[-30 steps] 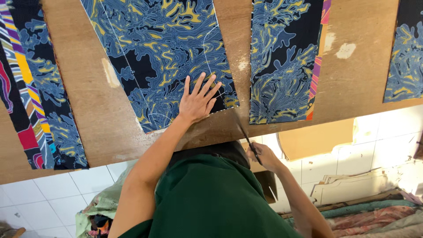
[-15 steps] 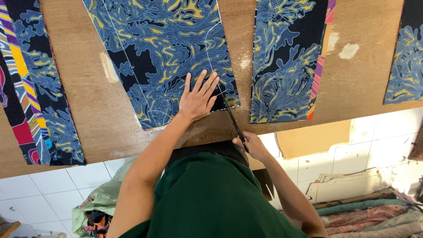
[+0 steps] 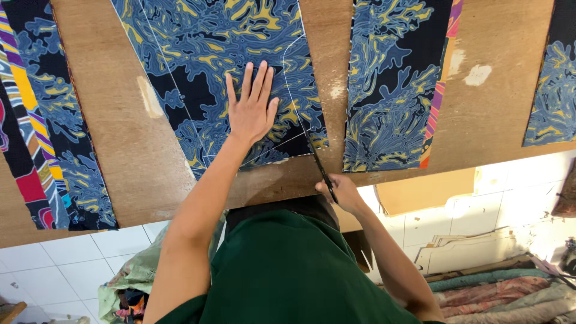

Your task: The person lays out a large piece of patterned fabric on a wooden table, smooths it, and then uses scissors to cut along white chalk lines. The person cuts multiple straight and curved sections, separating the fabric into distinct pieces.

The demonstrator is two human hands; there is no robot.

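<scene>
Head view: the left hand (image 3: 252, 111) lies flat, fingers spread, palm down on the middle cloth (image 3: 222, 78), a blue, black and yellow patterned piece lying on the brown board (image 3: 114, 162). It presses the cloth near its lower edge; it grips nothing. Thin white lines run across the cloth, one curved line just right of the fingers, another slanting below the wrist.

The right hand (image 3: 339, 193) sits at the near edge of the board, closed around the handles of the scissors (image 3: 319, 168). The dark blades point up and away from the body, their tip at the lower right corner of the cloth, along the white line. Whether the blades are parted or closed cannot be told; they look like one thin dark strip.

To the right, apart from the middle cloth with bare board between, lies a second cloth (image 3: 390, 90) of like pattern with a pink and orange stripe on its right edge. A third piece (image 3: 549, 90) shows at the far right edge. At the left lies a striped cloth (image 3: 42, 132), with red, yellow and purple bands beside a blue pattern.

Below the board are the green shirt (image 3: 288, 276), white floor tiles (image 3: 54, 270), a bundle of fabric (image 3: 129, 282) at lower left, and folded cloths (image 3: 504, 294) at lower right
</scene>
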